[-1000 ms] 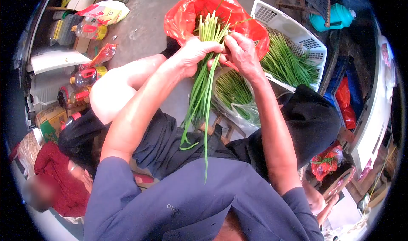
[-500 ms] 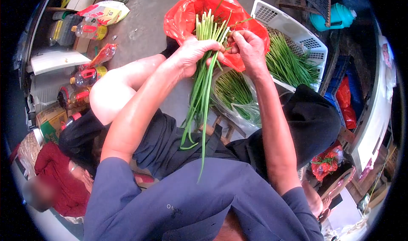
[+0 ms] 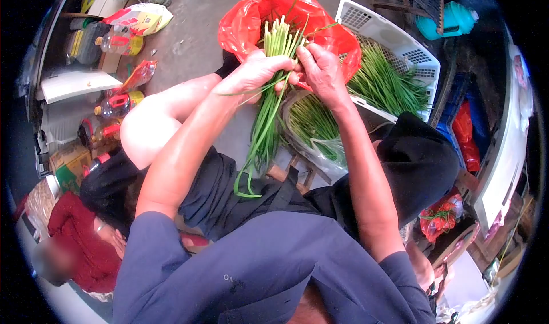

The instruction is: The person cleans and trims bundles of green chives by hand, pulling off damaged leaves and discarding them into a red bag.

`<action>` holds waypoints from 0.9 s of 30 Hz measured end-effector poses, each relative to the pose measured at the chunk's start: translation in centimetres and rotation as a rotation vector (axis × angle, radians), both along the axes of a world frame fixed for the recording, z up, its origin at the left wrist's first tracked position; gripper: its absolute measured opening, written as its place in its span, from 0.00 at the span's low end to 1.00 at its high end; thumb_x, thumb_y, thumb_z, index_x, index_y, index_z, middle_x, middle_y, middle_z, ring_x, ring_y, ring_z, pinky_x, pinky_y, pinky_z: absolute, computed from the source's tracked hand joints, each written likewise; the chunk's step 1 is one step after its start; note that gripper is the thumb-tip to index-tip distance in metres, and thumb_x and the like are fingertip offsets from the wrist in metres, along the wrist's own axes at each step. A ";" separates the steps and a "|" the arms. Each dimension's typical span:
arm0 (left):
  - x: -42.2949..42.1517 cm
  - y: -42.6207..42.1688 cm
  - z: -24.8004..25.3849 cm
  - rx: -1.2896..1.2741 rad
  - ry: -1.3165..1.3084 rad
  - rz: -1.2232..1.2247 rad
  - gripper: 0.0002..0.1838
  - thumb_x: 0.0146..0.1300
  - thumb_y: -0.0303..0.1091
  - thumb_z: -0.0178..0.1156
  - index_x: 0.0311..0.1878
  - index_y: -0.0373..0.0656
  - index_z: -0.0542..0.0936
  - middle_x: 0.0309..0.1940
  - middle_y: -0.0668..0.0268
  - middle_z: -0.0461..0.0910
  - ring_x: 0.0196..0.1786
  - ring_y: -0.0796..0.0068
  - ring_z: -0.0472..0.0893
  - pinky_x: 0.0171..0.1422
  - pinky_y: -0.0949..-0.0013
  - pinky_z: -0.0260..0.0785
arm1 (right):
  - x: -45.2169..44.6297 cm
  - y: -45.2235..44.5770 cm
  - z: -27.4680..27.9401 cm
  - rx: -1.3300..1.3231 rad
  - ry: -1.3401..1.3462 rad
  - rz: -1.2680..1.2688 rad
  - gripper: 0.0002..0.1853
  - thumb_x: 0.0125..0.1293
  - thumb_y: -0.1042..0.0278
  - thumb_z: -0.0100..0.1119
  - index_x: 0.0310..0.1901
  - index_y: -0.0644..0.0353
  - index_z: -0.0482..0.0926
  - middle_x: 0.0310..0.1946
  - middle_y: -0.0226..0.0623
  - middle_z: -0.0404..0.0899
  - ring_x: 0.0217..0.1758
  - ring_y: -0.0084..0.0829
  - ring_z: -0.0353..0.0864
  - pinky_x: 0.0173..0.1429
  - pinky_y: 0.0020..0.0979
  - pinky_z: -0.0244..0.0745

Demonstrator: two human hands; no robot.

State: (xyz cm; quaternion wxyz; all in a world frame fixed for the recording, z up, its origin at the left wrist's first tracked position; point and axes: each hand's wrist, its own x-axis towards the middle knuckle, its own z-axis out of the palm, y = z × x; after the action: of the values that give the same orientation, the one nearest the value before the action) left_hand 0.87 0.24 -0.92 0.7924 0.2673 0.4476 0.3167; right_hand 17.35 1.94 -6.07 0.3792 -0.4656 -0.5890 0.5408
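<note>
My left hand (image 3: 258, 72) is closed around a bunch of garlic chives (image 3: 262, 132), long green stalks with pale cut ends pointing away from me and leaves hanging toward my lap. My right hand (image 3: 321, 72) is closed at the right side of the bunch, its fingertips pinching at a stalk close to my left thumb. A thin leaf lies across my left wrist. Just beyond and below both hands, a red plastic bag (image 3: 243, 29) gapes open with some green scraps inside.
A white plastic basket (image 3: 426, 58) with more green stalks stands at the right. Nearer, a clear bag (image 3: 323, 167) holds further stalks. Bottles (image 3: 121, 41) line the left side. A person in a red top (image 3: 77, 247) sits at lower left. A turquoise jug (image 3: 452, 22) is at far right.
My right hand has moved slightly left and toward me, closer to my left hand. One long leaf that hung over my lap now lies across my left wrist.
</note>
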 end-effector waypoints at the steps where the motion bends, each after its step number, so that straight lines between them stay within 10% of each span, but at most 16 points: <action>1: 0.0 0.0 0.1 0.000 0.000 -0.001 0.08 0.61 0.30 0.59 0.41 0.38 0.77 0.24 0.67 0.79 0.18 0.83 0.72 0.20 0.80 0.64 | 0.0 -0.1 0.4 -0.037 0.031 -0.015 0.15 0.70 0.62 0.53 0.31 0.65 0.76 0.22 0.35 0.78 0.24 0.23 0.78 0.25 0.26 0.72; 20: -0.1 -0.2 0.3 -0.031 -0.073 -0.046 0.12 0.63 0.36 0.57 0.43 0.37 0.79 0.24 0.70 0.77 0.19 0.84 0.71 0.22 0.80 0.63 | 0.8 0.6 2.5 -0.289 0.309 -0.163 0.13 0.70 0.61 0.53 0.32 0.60 0.75 0.22 0.26 0.74 0.21 0.16 0.70 0.25 0.18 0.64; 27: -0.3 -0.2 0.0 -0.018 -0.055 -0.076 0.11 0.63 0.35 0.58 0.42 0.37 0.78 0.25 0.69 0.78 0.22 0.81 0.73 0.26 0.78 0.68 | 3.0 2.1 1.3 -0.298 0.536 -0.334 0.09 0.68 0.65 0.57 0.33 0.61 0.76 0.24 0.29 0.75 0.19 0.18 0.71 0.29 0.23 0.76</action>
State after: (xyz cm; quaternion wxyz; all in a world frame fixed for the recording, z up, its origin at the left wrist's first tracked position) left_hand 0.57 0.08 -0.88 0.8181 0.2680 0.4182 0.2897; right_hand 20.32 4.05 -4.79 0.5315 -0.4472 -0.2986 0.6545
